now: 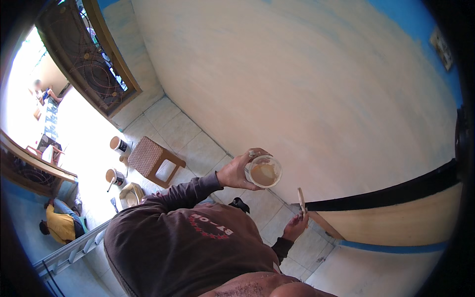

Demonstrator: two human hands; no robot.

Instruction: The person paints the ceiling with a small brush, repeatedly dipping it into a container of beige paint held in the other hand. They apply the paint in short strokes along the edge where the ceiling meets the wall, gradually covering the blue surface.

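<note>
My left hand (234, 172) is wrapped round a clear plastic cup (280, 174) in front of my chest. Beige paint (263, 174) lies inside, and smears of it show on the fingers. To the right, my right hand (295, 226) grips a thin, pale-tipped paintbrush (301, 199) that points upward. The brush is beside the black trim (366, 194) at the foot of the wall; whether it touches cannot be seen. Much of the big wall (307, 89) is coated in uneven beige, with blue showing at its upper edge.
Left on the tiled floor (183, 134) stand a brown woven-pattern stool (148, 154), two paint buckets (118, 144) and a smeared open container (131, 198). A ladder (74, 252) leans at lower left, near a person in a yellow shirt (60, 222). Another person (42, 94) sits beyond the open doorway.
</note>
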